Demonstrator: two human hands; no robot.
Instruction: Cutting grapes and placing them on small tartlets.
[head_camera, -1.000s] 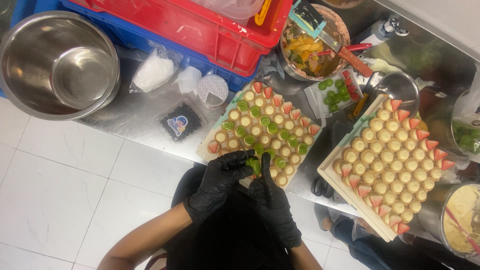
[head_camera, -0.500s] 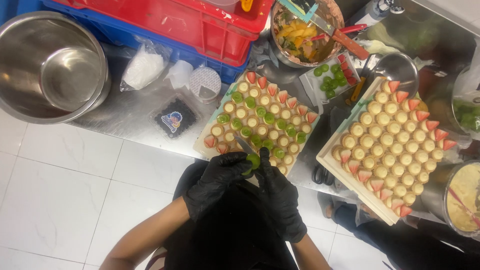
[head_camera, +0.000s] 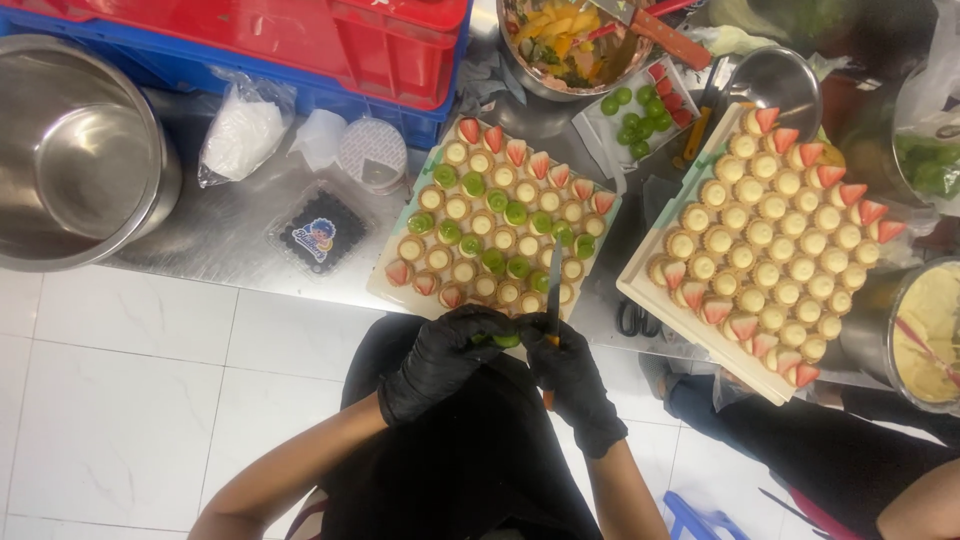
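Gloved left hand (head_camera: 440, 360) pinches a green grape (head_camera: 505, 340) while the right hand (head_camera: 575, 375) grips a knife (head_camera: 553, 290) over the tart tray (head_camera: 385, 290).

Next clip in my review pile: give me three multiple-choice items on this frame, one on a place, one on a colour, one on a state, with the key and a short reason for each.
1. Where does the big empty steel bowl stand?
A. At the left end of the counter
B. Between the two trays
C. On the floor tiles

2. What colour are the gloves on the left hand and right hand?
A. Blue
B. Black
C. White

3. What does the right hand hold?
A. Nothing
B. A spoon
C. A knife

Key: 1 A, it sits left of the near tray of tarts. 2 B, both gloves are black. 3 C, the blade points up from its fist, beside the green fruit piece in the left hand.
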